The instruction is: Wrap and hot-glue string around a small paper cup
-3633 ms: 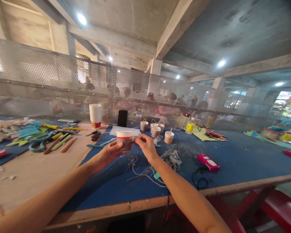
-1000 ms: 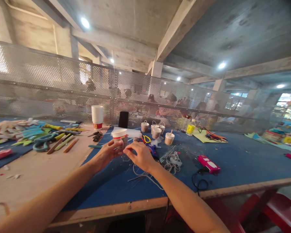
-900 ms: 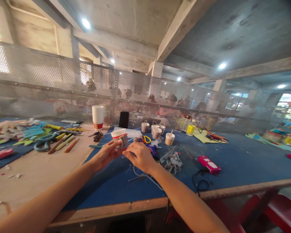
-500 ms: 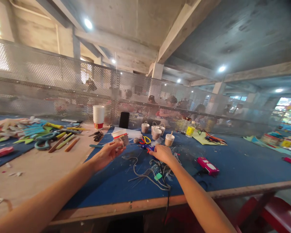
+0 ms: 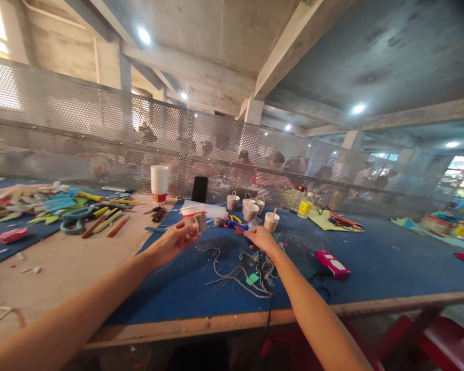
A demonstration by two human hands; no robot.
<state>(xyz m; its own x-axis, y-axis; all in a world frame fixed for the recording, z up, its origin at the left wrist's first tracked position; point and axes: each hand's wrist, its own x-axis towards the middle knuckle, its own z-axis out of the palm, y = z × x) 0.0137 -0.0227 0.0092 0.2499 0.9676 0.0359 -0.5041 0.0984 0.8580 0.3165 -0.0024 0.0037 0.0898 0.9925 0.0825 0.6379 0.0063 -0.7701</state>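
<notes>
The left hand (image 5: pixel 172 242) is closed around a white paper cup with a red band (image 5: pixel 194 216), holding it tilted above the blue-covered tabletop (image 5: pixel 371 257). The right hand (image 5: pixel 258 238) rests, fingers curled, on a blue glue gun (image 5: pixel 235 225) lying just beyond it; whether it grips the gun I cannot tell. A tangle of grey cord (image 5: pixel 235 265) lies between and below both hands. A small twine-wrapped cup with a stick (image 5: pixel 271 220) stands just past the right hand, and a pink box cutter (image 5: pixel 332 263) lies well to its right.
</notes>
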